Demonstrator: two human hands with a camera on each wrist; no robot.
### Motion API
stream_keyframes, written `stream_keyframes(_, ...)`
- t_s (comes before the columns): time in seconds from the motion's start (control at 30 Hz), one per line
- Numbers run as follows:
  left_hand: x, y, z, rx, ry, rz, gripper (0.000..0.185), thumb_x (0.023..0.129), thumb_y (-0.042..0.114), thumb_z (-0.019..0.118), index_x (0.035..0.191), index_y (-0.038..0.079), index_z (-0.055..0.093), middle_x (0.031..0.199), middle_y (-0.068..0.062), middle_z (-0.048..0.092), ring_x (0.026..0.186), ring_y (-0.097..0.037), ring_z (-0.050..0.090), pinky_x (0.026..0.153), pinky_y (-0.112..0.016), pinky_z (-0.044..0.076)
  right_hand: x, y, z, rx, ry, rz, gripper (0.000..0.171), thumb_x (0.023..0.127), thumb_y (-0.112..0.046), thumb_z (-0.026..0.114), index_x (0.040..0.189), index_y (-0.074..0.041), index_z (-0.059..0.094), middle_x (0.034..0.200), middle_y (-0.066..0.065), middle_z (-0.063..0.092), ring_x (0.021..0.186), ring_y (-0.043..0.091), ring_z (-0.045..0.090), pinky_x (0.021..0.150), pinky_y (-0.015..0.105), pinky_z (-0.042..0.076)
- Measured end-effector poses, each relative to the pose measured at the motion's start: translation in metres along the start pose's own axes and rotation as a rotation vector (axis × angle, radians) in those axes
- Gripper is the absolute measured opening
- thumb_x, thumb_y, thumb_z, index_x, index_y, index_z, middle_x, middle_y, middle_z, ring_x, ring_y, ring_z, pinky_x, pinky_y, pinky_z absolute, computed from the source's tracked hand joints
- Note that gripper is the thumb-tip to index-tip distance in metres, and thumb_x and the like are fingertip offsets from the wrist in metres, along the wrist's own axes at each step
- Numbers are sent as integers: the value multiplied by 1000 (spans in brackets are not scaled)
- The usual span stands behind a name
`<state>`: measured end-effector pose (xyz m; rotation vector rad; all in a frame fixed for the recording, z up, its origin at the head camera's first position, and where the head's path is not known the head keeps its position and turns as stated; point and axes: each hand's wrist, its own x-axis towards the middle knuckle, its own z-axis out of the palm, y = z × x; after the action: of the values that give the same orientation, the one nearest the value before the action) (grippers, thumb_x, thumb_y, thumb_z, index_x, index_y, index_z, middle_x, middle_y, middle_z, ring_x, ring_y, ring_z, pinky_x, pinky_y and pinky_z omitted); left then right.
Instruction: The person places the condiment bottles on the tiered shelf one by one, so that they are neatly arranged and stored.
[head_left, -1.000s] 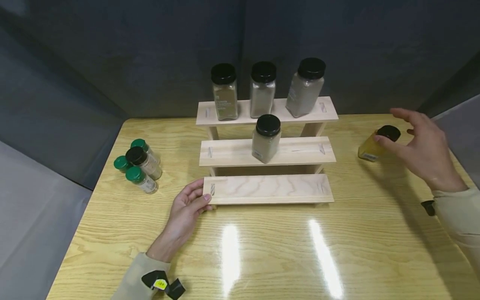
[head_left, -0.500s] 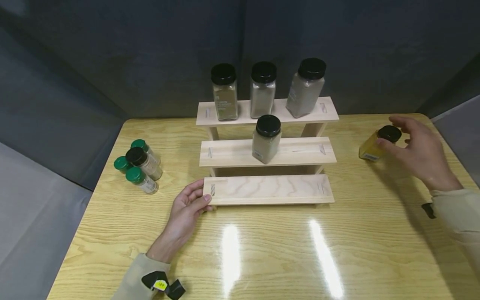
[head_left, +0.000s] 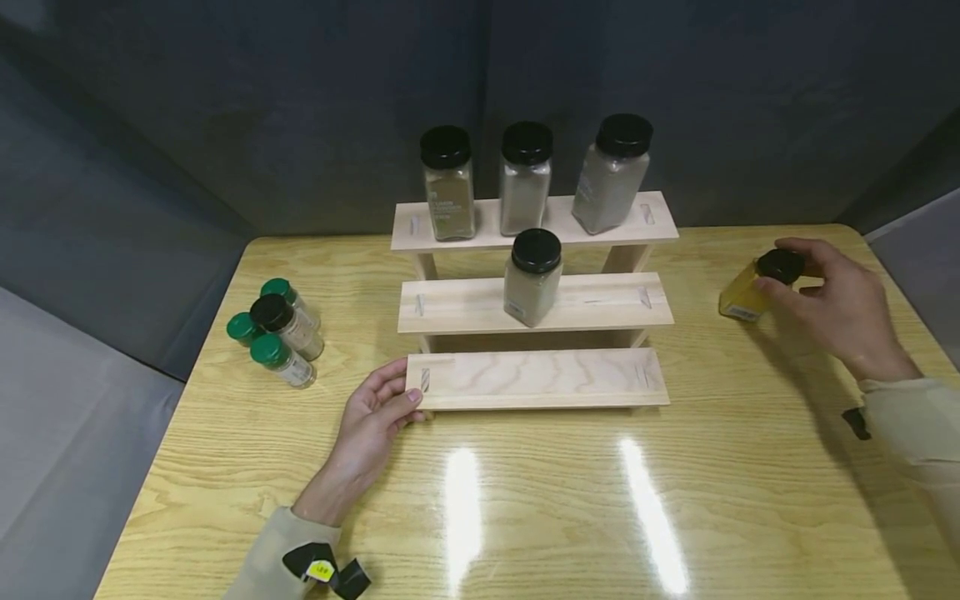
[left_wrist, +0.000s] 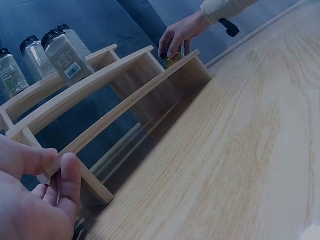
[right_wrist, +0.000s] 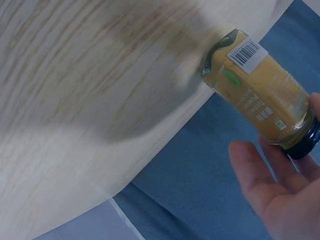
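My left hand (head_left: 375, 417) pinches the left end of the lowest step of a three-tier wooden spice rack (head_left: 536, 379), thumb on top, as the left wrist view also shows. To the right of the rack, my right hand (head_left: 847, 308) holds a jar of turmeric powder (head_left: 742, 293) by its black lid (head_left: 781, 266), between thumb and fingers. The yellow jar stands on the table, and its label faces the right wrist camera (right_wrist: 260, 87). On the top step stand a cumin powder jar (head_left: 450, 200) and two paler jars (head_left: 524, 196). Another jar (head_left: 532, 292) stands on the middle step.
A cluster of small spice bottles with green and black lids (head_left: 288, 337) stands on the table's left side. Dark curtains (head_left: 337, 108) hang behind the wooden table (head_left: 540, 508). Bright light reflections streak its front.
My right hand's fingers have closed in on the turmeric jar's lid, shifting slightly left. The jar has edged very slightly right. My left hand keeps its hold on the rack.
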<state>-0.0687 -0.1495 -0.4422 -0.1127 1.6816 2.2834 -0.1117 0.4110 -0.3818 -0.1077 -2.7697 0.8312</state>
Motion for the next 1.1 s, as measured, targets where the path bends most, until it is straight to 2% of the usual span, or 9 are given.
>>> stream_keyframes(0.37,-1,1,1,-8,7,2,52,107,-13,55,158,-6,42,122,-11,63,100,-17,65,81,-23,60,-1,-1,0,33,54,-20,57,99,-5,81,148,12,56,126,42,64,87,-29,42,70,-6,37)
stream_keyframes(0.6,-1,1,1,-11,5,5,53,107,-13,55,158,-6,42,122,-11,63,98,-18,65,81,-23,60,-3,-2,-2,0,60,-26,58,98,-8,83,146,11,58,134,42,61,82,-37,36,65,-5,34)
stream_keyframes(0.7,0,1,1,-7,7,2,53,107,-13,56,158,-6,42,123,-12,63,99,-18,65,81,-23,60,-4,-3,-4,-13,70,-33,57,98,-9,84,146,10,60,136,41,61,82,-38,35,63,-5,34)
stream_keyframes(0.73,0,1,1,-6,7,1,53,107,-13,56,158,-6,42,123,-12,63,99,-18,65,81,-23,60,-5,-5,-6,-22,71,-30,57,98,-10,84,146,10,60,136,40,62,85,-36,42,62,-4,34)
stream_keyframes(0.83,0,1,2,-4,7,0,53,107,-13,56,158,-6,42,124,-13,63,99,-18,65,81,-23,60,-7,-10,-10,-38,86,-26,57,99,-14,84,147,7,61,138,38,63,86,-36,39,61,-3,34)
stream_keyframes(0.93,0,1,2,-5,6,2,53,107,-13,56,158,-6,42,124,-13,63,98,-18,65,80,-23,60,-10,-19,-15,-52,100,-20,56,100,-15,83,147,5,62,135,37,64,86,-36,39,62,-4,32)
stream_keyframes(1.0,0,1,1,-5,6,3,53,107,-13,56,158,-6,42,124,-13,63,97,-18,65,80,-23,60,-11,-25,-17,-48,118,-34,54,99,-12,83,146,5,63,130,36,66,84,-37,34,65,-5,30)
stream_keyframes(1.03,0,1,1,-6,6,4,53,107,-13,56,158,-6,42,124,-13,63,97,-18,65,80,-23,60,-12,-28,-18,-42,129,-43,54,98,-11,83,145,5,63,127,35,67,85,-36,36,67,-6,30)
stream_keyframes(1.1,-1,1,1,-6,7,4,53,107,-13,56,158,-6,42,124,-13,62,96,-18,65,80,-23,60,-13,-35,-20,-22,153,-59,51,97,-10,84,143,3,66,117,14,73,87,-32,40,71,-7,32)
